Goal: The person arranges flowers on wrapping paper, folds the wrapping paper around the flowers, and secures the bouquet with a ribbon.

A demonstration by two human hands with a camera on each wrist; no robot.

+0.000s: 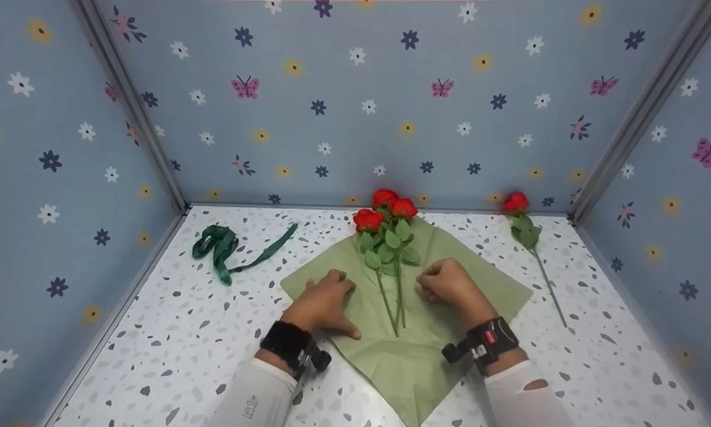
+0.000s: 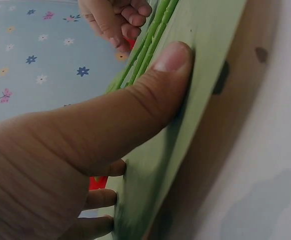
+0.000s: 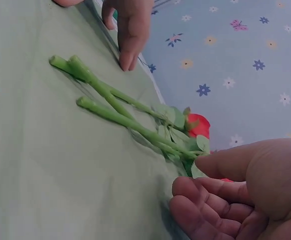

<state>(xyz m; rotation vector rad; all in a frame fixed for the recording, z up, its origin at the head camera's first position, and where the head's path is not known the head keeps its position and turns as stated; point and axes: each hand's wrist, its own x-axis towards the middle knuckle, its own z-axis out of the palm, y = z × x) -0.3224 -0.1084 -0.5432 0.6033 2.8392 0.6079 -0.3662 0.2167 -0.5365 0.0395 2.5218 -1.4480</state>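
Three red roses (image 1: 385, 214) with green stems lie together on a square of light green wrapping paper (image 1: 379, 367), placed cornerwise. To the left of the stems, my left hand (image 1: 325, 302) rests on the paper with its fingers and thumb spread apart; in the left wrist view its thumb (image 2: 155, 80) lies by the paper's edge. Right of the stems, my right hand (image 1: 447, 281) is over the paper, its fingers loosely bent. In the right wrist view, nothing shows between these fingers (image 3: 210, 205), and the rose stems (image 3: 110, 102) lie beside them.
A single red rose (image 1: 516, 203) with a long stem lies at the right of the white speckled table (image 1: 171, 356). A dark green ribbon (image 1: 219, 246) lies loosely bundled at the left. Flower-patterned panels (image 1: 343, 77) stand at the back and both sides.
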